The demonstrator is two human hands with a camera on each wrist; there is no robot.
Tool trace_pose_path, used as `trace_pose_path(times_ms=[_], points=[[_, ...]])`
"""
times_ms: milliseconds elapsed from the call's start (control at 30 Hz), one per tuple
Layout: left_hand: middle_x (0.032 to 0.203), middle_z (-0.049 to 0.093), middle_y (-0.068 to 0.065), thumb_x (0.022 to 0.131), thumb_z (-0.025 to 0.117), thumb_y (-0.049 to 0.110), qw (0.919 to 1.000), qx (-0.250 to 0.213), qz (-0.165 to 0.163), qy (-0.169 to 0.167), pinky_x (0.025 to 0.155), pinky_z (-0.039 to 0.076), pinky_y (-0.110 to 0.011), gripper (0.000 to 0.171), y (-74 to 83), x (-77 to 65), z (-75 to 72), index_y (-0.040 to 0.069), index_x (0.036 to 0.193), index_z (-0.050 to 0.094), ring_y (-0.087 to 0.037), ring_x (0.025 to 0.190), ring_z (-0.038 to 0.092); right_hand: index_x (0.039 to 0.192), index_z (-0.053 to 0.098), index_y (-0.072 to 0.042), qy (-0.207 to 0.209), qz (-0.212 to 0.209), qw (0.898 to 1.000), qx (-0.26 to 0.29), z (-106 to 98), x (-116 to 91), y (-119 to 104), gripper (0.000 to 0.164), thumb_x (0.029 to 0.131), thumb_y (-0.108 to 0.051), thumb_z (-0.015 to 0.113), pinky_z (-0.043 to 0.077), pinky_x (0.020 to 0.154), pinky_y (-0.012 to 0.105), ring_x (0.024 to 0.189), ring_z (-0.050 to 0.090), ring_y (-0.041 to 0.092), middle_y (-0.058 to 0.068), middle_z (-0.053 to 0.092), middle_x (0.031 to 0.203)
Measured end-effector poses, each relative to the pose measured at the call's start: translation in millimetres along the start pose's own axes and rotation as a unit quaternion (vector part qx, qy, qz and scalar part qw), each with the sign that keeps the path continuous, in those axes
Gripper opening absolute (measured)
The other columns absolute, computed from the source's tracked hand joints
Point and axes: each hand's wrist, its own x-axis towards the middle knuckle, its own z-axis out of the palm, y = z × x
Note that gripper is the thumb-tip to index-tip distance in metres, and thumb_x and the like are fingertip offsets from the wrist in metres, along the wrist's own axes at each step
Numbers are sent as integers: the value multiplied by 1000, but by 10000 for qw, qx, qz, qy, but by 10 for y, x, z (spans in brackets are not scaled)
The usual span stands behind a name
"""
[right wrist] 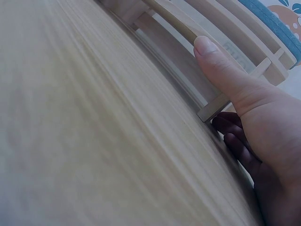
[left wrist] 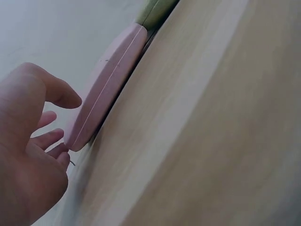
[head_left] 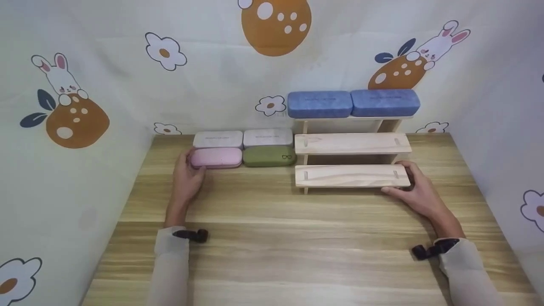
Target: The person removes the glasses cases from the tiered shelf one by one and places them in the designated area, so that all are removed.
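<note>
At the left end of the pink glasses case (head_left: pixel 216 157) is my left hand (head_left: pixel 187 178), its thumb by the front edge and its bent fingers round the end. In the left wrist view, the fingertips meet the end of the pink case (left wrist: pixel 106 84). An olive glasses case (head_left: pixel 268 156) lies beside it, with two whitish cases (head_left: pixel 218 138) behind. My right hand (head_left: pixel 420 191) grips the right end of a three-tier wooden shelf (head_left: pixel 352 176) at its lowest board. In the right wrist view, the thumb (right wrist: pixel 211 56) lies on the board's front edge and the fingers go round the side.
Two blue glasses cases (head_left: pixel 320 104) stand side by side on the shelf's top tier. The wood-grain table (head_left: pixel 289 246) stretches in front of the cases and shelf. A patterned cloth backdrop (head_left: pixel 212 85) with rabbits and flowers encloses the back and sides.
</note>
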Motion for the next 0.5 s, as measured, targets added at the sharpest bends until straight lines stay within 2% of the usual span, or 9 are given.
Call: trace_pose_path(times_ms=[133,233,367,500], points=[[164,47,-20,97,67,1,9998,4,-67,169,140,24,-50,64,99,-3,-20,3,158,46,-32,161,36,150,49,-4,32,-68,10000,26,2,-16,-57,81,85,-14,95,33,100,-1,110,56,-9,16,68,132],[167,45,-17,99,65,0,9992,-336,-14,219,140,21,-49,63,242,-26,-7,6,159,46,-29,163,32,147,51,-1,90,-209,9997,103,-7,-41,-180,78,84,-11,94,35,98,-1,108,56,-9,16,69,129],[170,43,-14,101,65,-2,9974,-636,295,185,141,21,-43,62,386,-42,67,5,160,46,-27,164,32,146,51,-2,115,-220,9997,48,-6,-33,-140,77,83,-12,95,34,98,-1,107,57,-10,15,70,128],[167,47,-12,102,68,2,9966,-573,594,31,139,26,-39,59,481,-42,160,7,158,49,-26,161,37,148,51,-6,74,-140,9999,-44,0,0,14,80,83,-15,96,33,99,-1,109,57,-10,13,70,131]])
